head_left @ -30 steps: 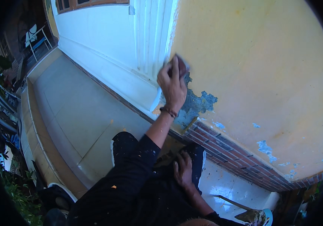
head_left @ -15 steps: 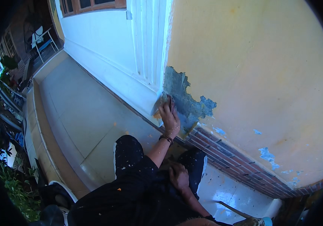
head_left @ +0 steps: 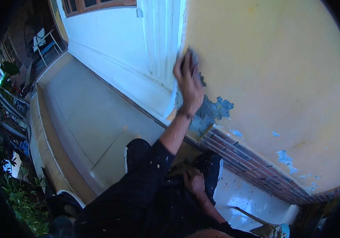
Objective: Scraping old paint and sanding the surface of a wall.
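Plaster patch (head_left: 217, 109), bare, grey and ragged-edged, lies low on the pale yellow wall (head_left: 273, 79); in the head view we place everything by it. Above the patch, near the white ridged trim (head_left: 160, 47), our left hand (head_left: 190, 85) is half closed around a small dark pad (head_left: 194, 59), too blurred for us to tell whether it touches the wall. Below the patch, our right hand (head_left: 195, 180) lies loosely curled beside our black-trousered right leg (head_left: 213, 164); we cannot tell whether it grips anything. Right of and below the patch runs a reddish-brown brick band (head_left: 253, 164) with dark joints.
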